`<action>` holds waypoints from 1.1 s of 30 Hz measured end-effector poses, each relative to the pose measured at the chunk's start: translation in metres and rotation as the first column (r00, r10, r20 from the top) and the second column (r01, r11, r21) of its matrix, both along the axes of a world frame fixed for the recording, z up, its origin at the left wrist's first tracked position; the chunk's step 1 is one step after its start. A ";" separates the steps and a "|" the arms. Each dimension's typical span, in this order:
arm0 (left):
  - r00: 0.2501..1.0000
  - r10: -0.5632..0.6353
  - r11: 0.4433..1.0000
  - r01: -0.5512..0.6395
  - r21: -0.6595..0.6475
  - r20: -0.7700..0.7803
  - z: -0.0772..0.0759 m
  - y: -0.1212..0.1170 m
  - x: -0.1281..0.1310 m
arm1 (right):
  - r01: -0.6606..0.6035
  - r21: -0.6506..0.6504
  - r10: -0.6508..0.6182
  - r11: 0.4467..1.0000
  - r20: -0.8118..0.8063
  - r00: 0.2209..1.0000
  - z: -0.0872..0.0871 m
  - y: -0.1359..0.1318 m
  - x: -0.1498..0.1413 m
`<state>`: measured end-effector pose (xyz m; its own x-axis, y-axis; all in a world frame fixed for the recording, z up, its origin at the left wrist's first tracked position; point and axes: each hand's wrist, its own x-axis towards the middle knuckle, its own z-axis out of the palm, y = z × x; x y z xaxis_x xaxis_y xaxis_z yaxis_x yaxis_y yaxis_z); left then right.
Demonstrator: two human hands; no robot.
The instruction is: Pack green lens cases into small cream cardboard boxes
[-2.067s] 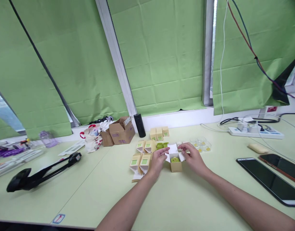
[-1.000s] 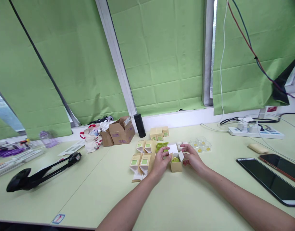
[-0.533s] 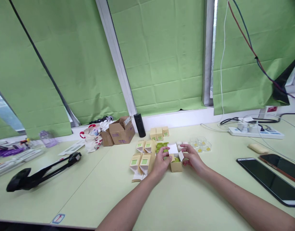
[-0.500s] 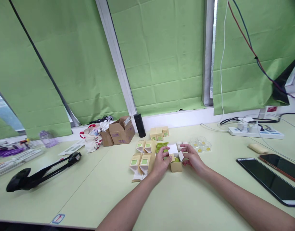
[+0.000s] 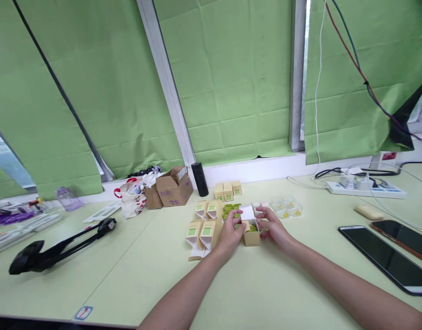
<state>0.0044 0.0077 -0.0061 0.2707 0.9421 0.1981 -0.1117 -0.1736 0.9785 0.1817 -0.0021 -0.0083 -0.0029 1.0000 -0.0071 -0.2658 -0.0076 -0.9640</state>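
While its lid [image 5: 247, 212] stands up, box [image 5: 252, 239]: on the table [image 5: 282, 288] between both hands, green piece [image 5: 253, 228] inside, not yet closed
Left hand [image 5: 233, 228]: thumb at the left flap [image 5: 247, 226], cannot tell whether the fingers pinch it
Right hand [image 5: 271, 225]: fingers apart, at the box's right edge
Four cartons [image 5: 207, 231]: at left, white flaps showing
Green trays [image 5: 228, 207], clear cups [image 5: 286, 208]: beyond, outside any box

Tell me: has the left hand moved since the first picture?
Yes, the left hand has shifted slightly right, away from the tan cardboard boxes with green squares.
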 end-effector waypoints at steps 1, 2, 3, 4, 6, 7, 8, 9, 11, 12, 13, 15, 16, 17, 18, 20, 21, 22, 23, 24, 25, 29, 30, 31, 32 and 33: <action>1.000 -0.001 1.000 0.001 0.002 0.001 0.000 0.000 0.000 | 0.000 0.003 0.000 1.000 0.010 1.000 0.000 0.000 0.000; 1.000 -0.004 1.000 0.004 0.002 0.000 0.000 0.000 0.000 | 0.001 0.005 -0.001 1.000 0.019 1.000 -0.001 0.000 -0.001; 1.000 -0.005 1.000 0.005 0.002 0.000 0.000 0.000 0.000 | 0.000 0.007 0.000 1.000 0.028 1.000 -0.002 0.000 -0.001; 1.000 -0.007 1.000 0.007 0.000 0.001 0.001 0.000 0.001 | -0.003 0.008 0.003 1.000 0.036 0.999 -0.002 0.000 -0.001; 1.000 -0.011 1.000 0.011 -0.003 0.005 0.002 0.000 0.001 | -0.009 0.006 0.009 1.000 0.049 0.999 -0.005 0.001 -0.002; 1.000 -0.011 1.000 0.011 -0.003 0.004 0.002 -0.001 0.001 | -0.012 0.004 0.012 1.000 0.054 0.998 -0.006 0.001 -0.002; 1.000 -0.009 1.000 0.009 -0.001 -0.001 0.003 -0.001 0.001 | -0.012 0.001 0.012 1.000 0.060 0.998 -0.007 0.002 -0.003; 1.000 -0.005 1.000 0.005 0.001 -0.008 0.003 -0.002 0.001 | -0.011 -0.003 0.011 1.000 0.067 0.998 -0.008 0.002 -0.003; 1.000 0.003 1.000 -0.003 0.006 -0.021 0.003 -0.002 0.001 | -0.007 -0.006 0.007 1.000 0.084 0.996 -0.010 0.003 -0.003; 1.000 0.005 1.000 -0.005 0.010 -0.022 0.003 -0.003 0.001 | -0.006 -0.005 0.006 1.000 0.093 0.996 -0.010 0.003 -0.003; 1.000 0.005 1.000 -0.005 0.014 -0.021 0.003 -0.003 0.001 | -0.005 -0.002 0.006 1.000 0.101 0.995 -0.011 0.003 -0.003; 1.000 0.003 1.000 -0.002 0.021 -0.015 0.003 -0.003 0.001 | -0.006 0.008 0.005 1.000 0.117 0.993 -0.011 0.004 -0.003; 1.000 0.002 1.000 -0.001 0.021 -0.016 0.003 -0.003 0.001 | -0.007 0.012 0.005 1.000 0.123 0.992 -0.011 0.004 -0.003; 1.000 0.001 1.000 -0.001 0.021 -0.016 0.003 -0.003 0.001 | -0.008 0.014 0.006 1.000 0.129 0.992 -0.011 0.004 -0.003; 1.000 -0.003 1.000 0.003 0.019 -0.017 0.003 -0.002 0.001 | -0.010 0.014 0.008 1.000 0.135 0.991 -0.011 0.004 -0.003; 1.000 -0.012 1.000 0.013 0.018 -0.014 0.004 -0.003 0.002 | -0.014 0.013 0.012 1.000 0.148 0.989 -0.011 0.004 -0.003; 1.000 -0.018 1.000 0.018 0.016 -0.012 0.004 -0.003 0.002 | -0.015 0.014 0.013 1.000 0.157 0.988 -0.011 0.004 -0.003; 1.000 -0.021 1.000 0.021 0.017 -0.009 0.004 -0.003 0.002 | -0.015 0.015 0.012 1.000 0.165 0.986 -0.010 0.004 -0.003; 1.000 -0.023 1.000 0.023 0.017 -0.005 0.004 -0.004 0.002 | -0.013 0.018 0.010 1.000 0.173 0.985 -0.010 0.004 -0.003; 1.000 -0.024 1.000 0.024 0.019 -0.001 0.004 -0.004 0.002 | -0.012 0.021 0.008 1.000 0.180 0.984 -0.010 0.004 -0.003; 1.000 -0.024 1.000 0.024 0.020 0.002 0.004 -0.005 0.002 | -0.011 0.025 0.006 1.000 0.186 0.982 -0.010 0.004 -0.003; 1.000 -0.002 1.000 0.002 0.028 0.003 0.002 -0.005 0.002 | -0.009 0.043 0.000 0.999 0.210 0.978 -0.011 0.005 -0.003; 1.000 0.007 0.999 -0.007 0.031 0.000 0.001 -0.004 0.002 | -0.008 0.046 -0.002 0.999 0.215 0.977 -0.011 0.005 -0.004; 1.000 0.013 0.999 -0.013 0.034 -0.003 0.000 -0.004 0.002 | -0.006 0.049 -0.004 0.999 0.219 0.976 -0.011 0.005 -0.004; 1.000 0.015 0.999 -0.014 0.039 -0.006 -0.001 -0.003 0.001 | -0.005 0.050 -0.006 0.999 0.223 0.975 -0.011 0.005 -0.004; 1.000 0.010 0.999 -0.010 0.044 -0.008 -0.001 -0.003 0.001 | -0.004 0.049 -0.008 0.999 0.227 0.974 -0.011 0.005 -0.004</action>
<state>0.0059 0.0047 -0.0072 0.2628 0.9353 0.2370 -0.1018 -0.2174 0.9708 0.1779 0.0032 -0.0191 -0.0048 0.9991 0.0418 -0.0404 0.0415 -0.9983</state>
